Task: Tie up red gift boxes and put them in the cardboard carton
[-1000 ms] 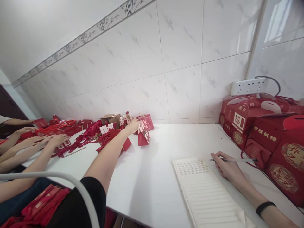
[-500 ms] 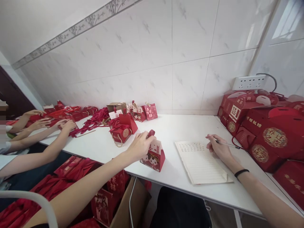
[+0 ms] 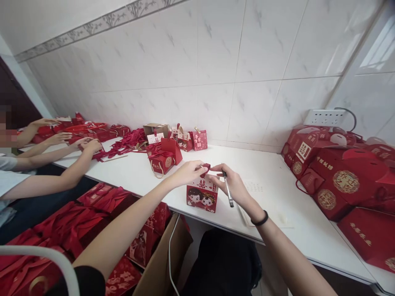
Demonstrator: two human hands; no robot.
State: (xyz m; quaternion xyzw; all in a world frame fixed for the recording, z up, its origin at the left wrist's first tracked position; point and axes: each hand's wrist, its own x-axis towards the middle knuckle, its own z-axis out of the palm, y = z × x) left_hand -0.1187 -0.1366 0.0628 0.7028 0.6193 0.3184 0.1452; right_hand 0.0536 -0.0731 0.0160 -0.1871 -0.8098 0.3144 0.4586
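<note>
A small red and white gift box (image 3: 202,198) with two cartoon figures stands near the table's front edge. My left hand (image 3: 189,172) pinches the dark red ribbon loop (image 3: 205,169) on top of it. From the right, my right hand (image 3: 232,183) reaches the same loop and the box top, its fingers closed around a pen (image 3: 228,190) that points down. Below and right of that hand lies an open lined notebook (image 3: 277,211), partly hidden by my wrist and forearm.
Large red gift boxes (image 3: 345,176) are piled at the right, below a power strip (image 3: 326,117). Small boxes (image 3: 162,160) and red ribbons (image 3: 132,142) lie further left. Other people's hands (image 3: 89,146) work at the far left. A carton (image 3: 163,255) stands below the table edge.
My right hand has moved left from the notebook to the box's ribbon, still with the pen. The box has turned so its figures face me. The view has shifted slightly.
</note>
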